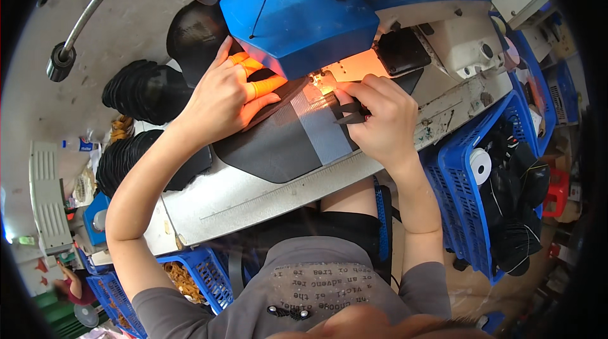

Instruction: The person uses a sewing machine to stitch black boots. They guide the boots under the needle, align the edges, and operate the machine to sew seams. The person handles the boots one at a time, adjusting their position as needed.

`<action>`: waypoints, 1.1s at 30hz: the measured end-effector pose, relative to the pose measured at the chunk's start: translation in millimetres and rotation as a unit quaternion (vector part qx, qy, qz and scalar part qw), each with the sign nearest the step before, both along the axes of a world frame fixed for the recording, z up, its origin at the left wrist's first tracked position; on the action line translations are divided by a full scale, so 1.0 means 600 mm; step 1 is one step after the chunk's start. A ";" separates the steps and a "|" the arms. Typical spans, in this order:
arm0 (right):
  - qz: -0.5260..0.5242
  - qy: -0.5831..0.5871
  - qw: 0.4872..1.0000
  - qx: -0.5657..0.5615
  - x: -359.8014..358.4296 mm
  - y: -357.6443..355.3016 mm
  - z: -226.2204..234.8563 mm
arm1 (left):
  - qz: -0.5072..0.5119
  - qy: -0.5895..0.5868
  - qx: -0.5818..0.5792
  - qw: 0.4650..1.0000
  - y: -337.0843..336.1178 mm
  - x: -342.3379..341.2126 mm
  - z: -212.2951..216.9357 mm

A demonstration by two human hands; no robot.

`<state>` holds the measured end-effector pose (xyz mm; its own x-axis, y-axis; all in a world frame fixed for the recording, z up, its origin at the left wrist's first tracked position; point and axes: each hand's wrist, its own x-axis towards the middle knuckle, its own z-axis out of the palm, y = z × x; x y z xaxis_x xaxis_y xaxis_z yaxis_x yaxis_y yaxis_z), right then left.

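Under the blue head of a sewing machine (304,19), a warm lamp lights the needle area. My left hand (231,95), with orange finger covers on two fingers, rests with its fingers stretched out on a dark workpiece beside the needle. My right hand (383,114) is closed just right of the needle, with a thin black strip (348,113) sticking out of its fingers. Whether the strip belongs to a small tool, I cannot tell. Beneath both hands lies a flat black panel (269,152) with a grey ribbed band (323,130) across it. My fingers partly hide the stitching spot.
Stacks of black cut pieces (145,92) lie left of the machine. A ruler scale (278,188) runs along the table's front edge. A blue basket (465,196) at the right holds black pieces and a white spool (480,166). Another blue basket (212,279) stands lower left.
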<state>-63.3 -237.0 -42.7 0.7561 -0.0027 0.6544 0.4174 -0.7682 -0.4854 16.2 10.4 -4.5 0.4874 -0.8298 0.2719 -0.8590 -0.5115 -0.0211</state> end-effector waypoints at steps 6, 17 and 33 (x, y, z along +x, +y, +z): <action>0.004 -0.001 1.000 -0.001 0.001 -0.001 -0.004 | 0.045 -0.016 0.012 0.999 -0.015 -0.025 0.000; 0.008 -0.003 1.000 0.006 0.001 -0.002 -0.006 | 0.163 0.010 0.012 0.986 -0.074 -0.100 0.001; 0.053 0.001 0.999 -0.010 -0.001 -0.007 -0.004 | 0.048 0.070 0.113 0.990 -0.057 -0.096 0.038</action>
